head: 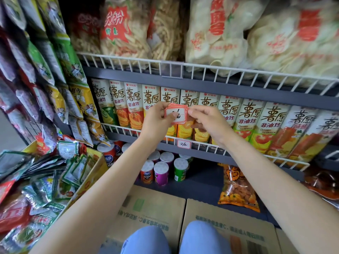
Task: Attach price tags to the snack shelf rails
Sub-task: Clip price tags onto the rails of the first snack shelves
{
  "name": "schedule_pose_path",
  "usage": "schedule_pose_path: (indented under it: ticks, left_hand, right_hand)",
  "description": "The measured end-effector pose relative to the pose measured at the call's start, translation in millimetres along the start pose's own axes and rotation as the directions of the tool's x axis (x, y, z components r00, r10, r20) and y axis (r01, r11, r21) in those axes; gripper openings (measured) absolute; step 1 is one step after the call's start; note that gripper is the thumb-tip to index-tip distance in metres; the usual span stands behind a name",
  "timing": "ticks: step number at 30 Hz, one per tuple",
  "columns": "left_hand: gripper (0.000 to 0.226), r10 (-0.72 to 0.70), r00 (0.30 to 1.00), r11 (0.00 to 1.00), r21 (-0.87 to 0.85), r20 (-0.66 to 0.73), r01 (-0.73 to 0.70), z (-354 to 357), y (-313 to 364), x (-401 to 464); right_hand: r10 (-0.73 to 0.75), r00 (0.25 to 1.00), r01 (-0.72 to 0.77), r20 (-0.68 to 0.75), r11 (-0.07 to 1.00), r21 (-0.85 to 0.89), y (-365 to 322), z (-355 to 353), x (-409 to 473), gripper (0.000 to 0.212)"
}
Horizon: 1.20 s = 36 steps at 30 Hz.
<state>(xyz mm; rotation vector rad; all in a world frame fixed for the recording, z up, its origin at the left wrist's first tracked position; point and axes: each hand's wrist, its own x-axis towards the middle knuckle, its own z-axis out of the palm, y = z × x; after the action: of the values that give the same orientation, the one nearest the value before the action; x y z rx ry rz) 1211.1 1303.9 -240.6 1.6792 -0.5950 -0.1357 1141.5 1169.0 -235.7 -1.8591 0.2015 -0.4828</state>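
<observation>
The left hand (157,120) holds a small stack of price tags (176,113) in front of the chip boxes (244,118), and the right hand (207,123) pinches its edge, so it should peel just one tag off slowly.

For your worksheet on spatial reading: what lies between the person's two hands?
In the head view, a stack of price tags, pinched by left hand and right hand.

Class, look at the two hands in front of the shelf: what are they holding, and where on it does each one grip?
A small stack of price tags: the left hand pinches its left edge, the right hand its right edge.
</observation>
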Motion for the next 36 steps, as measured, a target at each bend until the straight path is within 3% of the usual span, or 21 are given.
schedule_pose_path:
  ticks: [2,6,10,17,23,26,31,36]
  left_hand:
    - [0.041,0.021,1.000,1.000,0.004,0.011,-0.021,0,11,0]
    - [0.013,0.116,0.993,0.991,0.058,0.035,-0.118,-6,34,3]
    - [0.015,0.157,0.987,0.983,0.101,-0.011,-0.156,-16,53,9]
    - [0.011,0.187,0.982,0.982,0.030,-0.024,-0.186,-35,67,13]
    - [0.013,0.221,0.970,0.968,0.142,-0.100,-0.206,-56,57,23]
    - [0.025,0.203,0.975,0.965,0.188,-0.088,-0.184,-62,55,29]
    - [0.045,0.120,0.991,0.941,0.313,0.055,-0.131,-54,60,40]
    - [0.048,0.063,0.994,0.970,0.229,0.092,-0.083,-43,57,63]
  right_hand:
    - [-0.038,0.999,0.038,-0.022,0.999,-0.001,-10,-4,0,0.015]
    - [-0.083,0.994,0.081,-0.067,0.996,-0.039,-33,-11,3,0.012]
    - [-0.128,0.983,0.127,-0.132,0.992,-0.012,-59,-11,7,0.003]
    - [-0.138,0.977,0.148,-0.160,0.988,0.052,-84,-5,9,0.012]
    - [-0.181,0.958,0.197,-0.223,0.979,0.053,-95,-7,16,0.010]
    - [-0.248,0.931,0.242,-0.268,0.969,-0.058,-97,-8,23,0.009]
    - [-0.377,0.883,0.262,-0.280,0.891,-0.371,-101,-9,39,0.018]
    - [-0.453,0.855,0.219,-0.252,0.756,-0.616,-102,-8,54,0.011]
